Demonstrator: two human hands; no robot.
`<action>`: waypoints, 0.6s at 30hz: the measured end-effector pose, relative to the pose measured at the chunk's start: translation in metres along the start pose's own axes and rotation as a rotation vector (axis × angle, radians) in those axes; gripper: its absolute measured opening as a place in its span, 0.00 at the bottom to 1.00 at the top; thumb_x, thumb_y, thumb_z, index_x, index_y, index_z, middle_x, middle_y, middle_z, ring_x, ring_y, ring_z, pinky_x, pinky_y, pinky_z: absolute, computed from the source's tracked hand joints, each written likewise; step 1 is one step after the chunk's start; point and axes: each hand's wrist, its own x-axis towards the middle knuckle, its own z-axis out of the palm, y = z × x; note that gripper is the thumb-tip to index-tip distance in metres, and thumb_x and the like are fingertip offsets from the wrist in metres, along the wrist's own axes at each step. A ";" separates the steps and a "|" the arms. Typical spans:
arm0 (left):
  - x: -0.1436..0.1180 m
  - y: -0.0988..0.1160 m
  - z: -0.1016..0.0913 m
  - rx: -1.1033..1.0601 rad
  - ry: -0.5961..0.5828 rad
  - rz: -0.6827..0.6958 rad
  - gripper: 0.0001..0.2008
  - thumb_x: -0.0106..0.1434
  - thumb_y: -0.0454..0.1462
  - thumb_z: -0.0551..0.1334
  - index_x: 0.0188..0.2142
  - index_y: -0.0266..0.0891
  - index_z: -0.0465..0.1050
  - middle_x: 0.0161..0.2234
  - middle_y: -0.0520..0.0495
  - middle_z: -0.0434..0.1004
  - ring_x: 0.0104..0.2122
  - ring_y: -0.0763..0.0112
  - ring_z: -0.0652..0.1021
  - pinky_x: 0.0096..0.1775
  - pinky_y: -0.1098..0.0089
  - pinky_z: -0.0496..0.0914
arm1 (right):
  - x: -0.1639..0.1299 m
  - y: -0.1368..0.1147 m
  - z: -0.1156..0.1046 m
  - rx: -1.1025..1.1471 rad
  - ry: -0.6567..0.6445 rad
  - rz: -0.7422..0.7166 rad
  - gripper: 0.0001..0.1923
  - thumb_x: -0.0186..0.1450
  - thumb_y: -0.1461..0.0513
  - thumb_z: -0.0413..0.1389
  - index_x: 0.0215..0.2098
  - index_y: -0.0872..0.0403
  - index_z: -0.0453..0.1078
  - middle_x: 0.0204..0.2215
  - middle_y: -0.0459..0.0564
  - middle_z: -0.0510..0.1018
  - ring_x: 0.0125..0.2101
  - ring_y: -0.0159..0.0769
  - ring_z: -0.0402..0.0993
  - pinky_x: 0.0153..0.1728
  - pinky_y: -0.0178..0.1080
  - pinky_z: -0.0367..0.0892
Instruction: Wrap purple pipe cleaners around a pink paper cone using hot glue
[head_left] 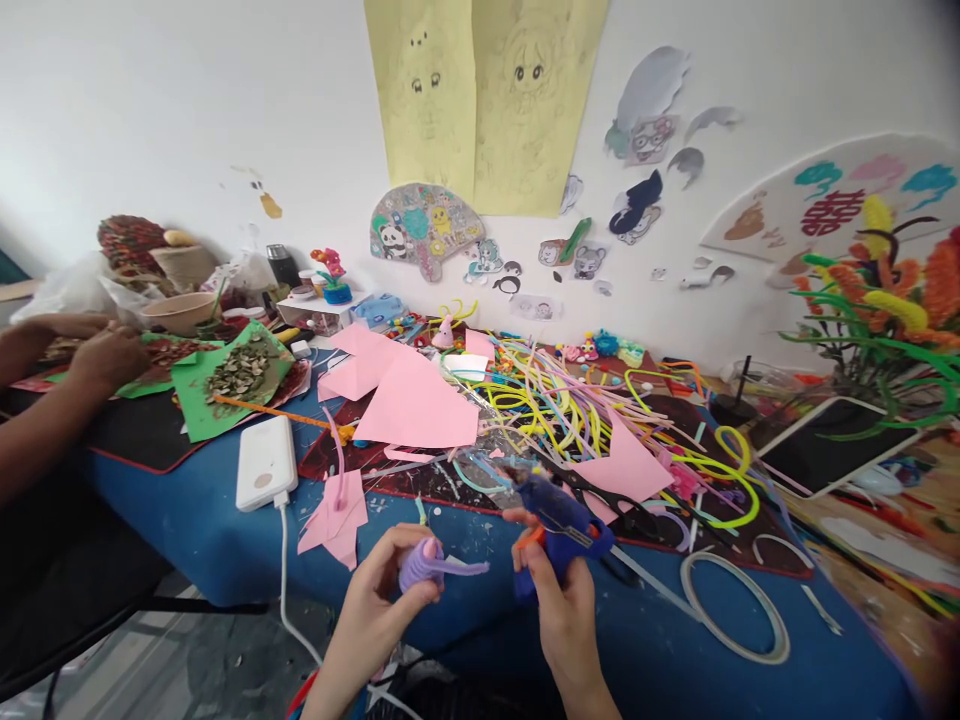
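A person's left hand point(390, 590) pinches a coiled lilac pipe-cleaner piece point(429, 567) between thumb and fingertips, its fuzzy tail pointing toward the right hand point(559, 600), which is closed around the grip of a small blue hot-glue gun with an orange trigger point(559, 525). The gun's nozzle angles up and away, just beyond the coil, over the front edge of the blue-covered craft table point(645, 650).

Judged from this grip, a clean join would call for holding the coil steady with fingertips clear of the spot to be glued, bringing the nozzle tip right to that spot, and squeezing the trigger lightly.

Just behind the glue gun lie black-handled scissors point(626, 515) and a loose pink paper triangle point(626, 465); farther back from it spreads a tangle of yellow, pink and green pipe cleaners point(555, 395). Left of the gun, a large folded pink paper sheet point(416, 400) and a white power bank with a trailing cable point(264, 462) rest on the table. Well left of the gun, another person's hands point(94, 350) work near a green sheet heaped with seeds point(236, 375).
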 end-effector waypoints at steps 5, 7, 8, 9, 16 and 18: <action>-0.001 -0.004 0.025 -0.175 0.116 0.040 0.16 0.70 0.51 0.60 0.47 0.42 0.71 0.36 0.49 0.77 0.21 0.74 0.76 0.31 0.69 0.70 | -0.006 0.006 -0.006 0.132 -0.108 0.089 0.15 0.69 0.49 0.61 0.35 0.53 0.74 0.29 0.47 0.75 0.24 0.31 0.67 0.28 0.36 0.66; -0.002 -0.006 0.032 -0.186 0.143 0.030 0.17 0.72 0.51 0.58 0.47 0.41 0.70 0.33 0.52 0.75 0.20 0.77 0.72 0.29 0.71 0.67 | -0.009 0.005 -0.006 0.244 -0.173 0.142 0.14 0.67 0.50 0.64 0.40 0.51 0.73 0.31 0.46 0.74 0.24 0.30 0.65 0.26 0.36 0.64; -0.003 -0.008 0.033 -0.176 0.143 0.024 0.16 0.72 0.51 0.58 0.47 0.41 0.70 0.31 0.53 0.74 0.20 0.77 0.71 0.28 0.71 0.66 | -0.011 0.003 -0.007 0.285 -0.204 0.171 0.16 0.65 0.50 0.65 0.43 0.50 0.72 0.30 0.45 0.72 0.24 0.30 0.64 0.26 0.35 0.63; -0.004 -0.009 0.034 -0.161 0.147 0.020 0.16 0.73 0.50 0.58 0.47 0.41 0.70 0.29 0.53 0.73 0.21 0.77 0.70 0.28 0.72 0.65 | -0.013 0.002 -0.008 0.310 -0.228 0.194 0.18 0.64 0.50 0.67 0.46 0.50 0.72 0.29 0.43 0.70 0.25 0.31 0.64 0.27 0.35 0.63; -0.005 -0.012 0.035 -0.081 0.153 -0.027 0.15 0.71 0.48 0.61 0.48 0.41 0.72 0.34 0.50 0.77 0.24 0.74 0.73 0.32 0.69 0.68 | -0.023 -0.004 -0.025 0.303 -0.260 0.177 0.17 0.67 0.50 0.63 0.49 0.50 0.73 0.26 0.44 0.71 0.26 0.35 0.66 0.29 0.39 0.61; -0.005 -0.010 0.038 -0.102 0.124 -0.027 0.15 0.72 0.48 0.60 0.48 0.41 0.73 0.37 0.48 0.79 0.23 0.74 0.73 0.33 0.68 0.70 | -0.024 -0.001 -0.028 0.293 -0.268 0.155 0.18 0.68 0.49 0.62 0.49 0.50 0.74 0.26 0.46 0.74 0.27 0.37 0.69 0.32 0.41 0.65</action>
